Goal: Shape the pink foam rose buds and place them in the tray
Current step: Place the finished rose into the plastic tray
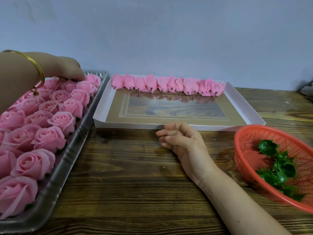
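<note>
Several pink foam rose buds (50, 138) stand in rows in a clear plastic tray (67, 153) on the left. My left hand (67, 70), a gold bangle on its wrist, reaches over that tray's far end. Its fingers curl down onto a rose bud (68, 85) in the back rows. A white shallow tray (186, 127) lies in the middle, with a row of shaped pink buds (167, 84) lying along its far edge, stems toward me. My right hand (181, 141) rests on the wooden table just in front of the white tray, fingers loosely curled and holding nothing.
A red plastic basket (250, 138) with several green plastic calyxes (277, 168) sits tilted at the right. A grey wall runs close behind both trays. A dark object (306, 89) shows at the far right edge. Bare wooden table (127, 175) lies between the trays and me.
</note>
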Tool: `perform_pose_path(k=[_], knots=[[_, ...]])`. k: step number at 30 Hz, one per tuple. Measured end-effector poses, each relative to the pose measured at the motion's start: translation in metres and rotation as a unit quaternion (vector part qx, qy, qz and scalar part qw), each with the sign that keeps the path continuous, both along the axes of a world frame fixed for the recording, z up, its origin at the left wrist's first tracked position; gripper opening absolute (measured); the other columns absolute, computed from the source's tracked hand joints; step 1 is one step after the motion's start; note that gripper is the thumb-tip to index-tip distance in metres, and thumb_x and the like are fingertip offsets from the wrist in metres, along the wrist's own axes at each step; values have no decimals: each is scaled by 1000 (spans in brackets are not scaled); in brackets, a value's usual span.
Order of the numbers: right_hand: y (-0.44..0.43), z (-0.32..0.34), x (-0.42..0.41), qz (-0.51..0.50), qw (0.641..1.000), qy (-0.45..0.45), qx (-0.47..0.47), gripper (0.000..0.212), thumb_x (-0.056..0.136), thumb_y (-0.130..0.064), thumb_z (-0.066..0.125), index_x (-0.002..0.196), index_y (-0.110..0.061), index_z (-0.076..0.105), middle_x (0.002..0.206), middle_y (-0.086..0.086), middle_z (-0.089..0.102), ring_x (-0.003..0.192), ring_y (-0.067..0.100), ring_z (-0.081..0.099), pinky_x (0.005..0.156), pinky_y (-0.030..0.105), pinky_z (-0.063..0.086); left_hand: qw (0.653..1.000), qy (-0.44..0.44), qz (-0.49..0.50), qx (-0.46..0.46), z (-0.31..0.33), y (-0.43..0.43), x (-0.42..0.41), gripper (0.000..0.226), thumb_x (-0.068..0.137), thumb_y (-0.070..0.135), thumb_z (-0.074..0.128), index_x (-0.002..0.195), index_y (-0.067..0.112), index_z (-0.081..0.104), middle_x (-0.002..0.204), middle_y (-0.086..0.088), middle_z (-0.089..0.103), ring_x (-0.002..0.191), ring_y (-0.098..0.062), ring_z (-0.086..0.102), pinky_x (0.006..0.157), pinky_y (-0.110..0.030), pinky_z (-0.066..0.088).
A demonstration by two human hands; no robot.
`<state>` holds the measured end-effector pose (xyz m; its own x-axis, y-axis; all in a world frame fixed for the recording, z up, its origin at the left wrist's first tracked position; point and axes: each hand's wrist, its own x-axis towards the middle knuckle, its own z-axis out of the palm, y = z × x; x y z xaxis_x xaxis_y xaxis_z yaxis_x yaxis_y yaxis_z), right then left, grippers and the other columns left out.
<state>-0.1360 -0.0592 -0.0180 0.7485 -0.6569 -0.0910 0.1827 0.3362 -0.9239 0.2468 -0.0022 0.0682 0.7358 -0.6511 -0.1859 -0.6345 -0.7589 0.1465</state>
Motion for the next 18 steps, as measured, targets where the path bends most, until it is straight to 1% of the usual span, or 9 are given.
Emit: perform_pose_path(k=[2,4,5,7,9,12,14,16,18], knots=[[0,0,0,-1,1000,1,0,35,63,-5,64,99,-5,63,90,11,73,87,17,68,75,23,54,1000,7,-4,6,-2,-1,0,8,90,0,53,84,-3,58,76,-19,53,63,-25,44,55,-27,32],[0,0,0,0,1000,2,0,35,63,-5,63,98,-5,63,90,11,73,86,17,68,76,24,54,1000,13,-12,5,-4,-2,1,10,90,-6,49,89,-4,59,85,-21,56,69,-27,47,56,-28,34],[0,1,0,0,1000,1,1,36,62,-4,63,98,-5,62,90,11,73,86,17,67,75,24,54,1000,15,-17,5,-6,-3,2,14,90,-8,46,90,-4,60,88,-22,58,73,-28,49,59,-28,36],[0,1,0,0,1000,-1,4,35,62,-4,63,97,-5,62,89,11,73,85,17,67,74,23,54,999,16,-30,5,-8,-3,3,19,89,-11,43,91,-4,61,95,-24,60,81,-31,52,68,-32,41],[0,0,0,-1,1000,-2,5,35,62,-4,63,97,-5,63,89,11,73,84,17,67,74,22,54,999,10,-41,5,-9,-3,5,18,88,-10,45,89,-3,62,97,-25,61,83,-32,54,74,-35,42],[0,0,0,-4,1000,-2,6,35,62,-4,63,97,-5,63,89,12,73,84,17,67,73,23,54,999,-6,-45,6,-7,-4,5,16,87,-8,49,88,-2,63,87,-21,61,75,-30,54,66,-31,42],[0,0,1,-5,1000,-4,7,35,61,-3,63,97,-5,62,88,12,73,84,16,67,73,22,54,999,-16,-46,3,-6,-4,7,18,85,-8,52,96,-3,65,88,-20,61,74,-30,54,61,-29,41],[1,0,1,-5,1000,-4,7,35,61,-3,63,96,-5,62,88,12,73,83,16,67,72,22,54,998,-28,-49,3,-6,-6,9,22,84,-7,55,103,-2,65,92,-20,61,77,-31,54,64,-30,42],[1,1,1,-5,1000,-3,5,34,61,-3,63,95,-5,63,88,12,73,82,16,67,71,22,54,998,-42,-52,5,-6,-7,9,24,85,-3,56,107,-1,66,94,-18,61,79,-31,55,69,-31,43]])
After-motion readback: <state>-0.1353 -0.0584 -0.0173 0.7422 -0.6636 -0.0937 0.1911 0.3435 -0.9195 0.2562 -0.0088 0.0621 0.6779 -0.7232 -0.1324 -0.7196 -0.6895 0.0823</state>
